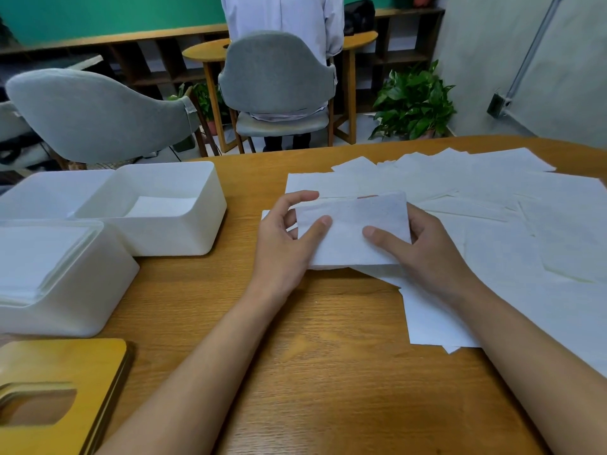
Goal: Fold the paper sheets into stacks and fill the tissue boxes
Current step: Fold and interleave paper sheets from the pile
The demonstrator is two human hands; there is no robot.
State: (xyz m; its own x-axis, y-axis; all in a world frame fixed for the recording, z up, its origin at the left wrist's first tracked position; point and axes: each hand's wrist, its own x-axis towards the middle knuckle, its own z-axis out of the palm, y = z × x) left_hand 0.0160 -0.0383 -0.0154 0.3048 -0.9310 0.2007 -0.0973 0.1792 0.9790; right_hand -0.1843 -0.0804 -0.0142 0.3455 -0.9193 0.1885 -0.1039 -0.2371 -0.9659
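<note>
A folded white paper sheet (351,229) is held just above the table's middle. My left hand (282,244) pinches its left edge, thumb on top and fingers curled behind. My right hand (420,254) grips its right edge the same way. Loose unfolded paper sheets (512,224) lie spread over the right half of the table. Two white tissue boxes stand at the left: the far one (184,231) holds a low stack of folded paper, the near one (82,297) is filled almost to the rim.
Wooden lids with an oval slot (62,399) lie stacked at the near left corner. Bare wooden table (328,372) stretches between my forearms. Beyond the table stand grey chairs (98,116), a person's back (282,18), a small wooden table and a potted plant (414,103).
</note>
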